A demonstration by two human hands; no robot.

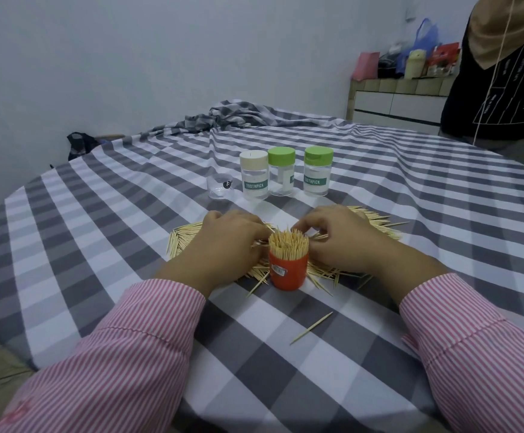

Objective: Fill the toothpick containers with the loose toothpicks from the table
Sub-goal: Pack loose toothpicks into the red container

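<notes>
**Orange holder packed, 3 labelled jars waiting behind**

From the head camera I read "TOOTHPICK" on green labels on 2 clear jars: the cream-lidded jar (254, 175) and the right green-lidded jar (317, 171). Between them, the middle green-lidded jar (281, 171) has its label turned away. What these 3 hold I cannot tell. Left of them sits a small clear cup (219, 186) with a dark mark I cannot read.

Nearer me, the orange container (288, 270) stands upright on the checked tablecloth (104, 220), crammed with upright toothpicks; its small sticker is illegible. Loose toothpicks (376, 221) fan out around it, and 1 stray toothpick (311, 327) lies apart, closer to me.

My left hand (227, 237) curls its fingers onto picks beside the container's rim; my right hand (335, 232) pinches toothpicks at the rim's far side.

A person in a black shirt (501, 89) stands at the far right.
</notes>
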